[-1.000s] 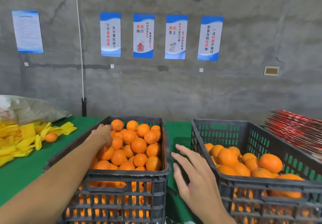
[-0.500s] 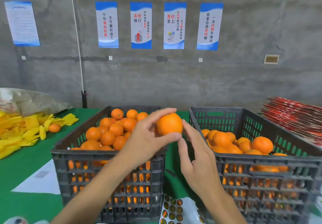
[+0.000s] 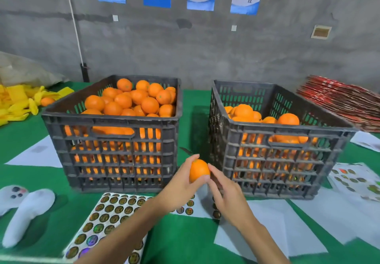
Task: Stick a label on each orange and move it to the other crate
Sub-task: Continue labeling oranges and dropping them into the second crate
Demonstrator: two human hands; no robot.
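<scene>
The left hand grips 1 orange in front of the gap between the 2 crates, thumb up over the fruit's top and fingers curled round its underside. The right hand comes in from 4 o'clock of the orange, its fingers lightly bent and its fingertips touching the fruit's right side; whether a label sits under them cannot be told. At 10 o'clock of the orange stands the left crate, dark plastic with slotted walls, heaped with oranges above its rim. At 2 o'clock stands the right crate, filled with oranges to below its rim. Both rest on a green table. At 7 o'clock of the held orange a sheet of round labels lies flat, partly crossed by the left forearm. Another label sheet lies at 3 o'clock, beside the right crate. White paper sheets lie under the right forearm. At the far left, at 9 o'clock, yellow wrappers are piled with 1 loose orange among them, and a white object lies near the table's front edge. A red stack sits behind the right crate at 2 o'clock.
</scene>
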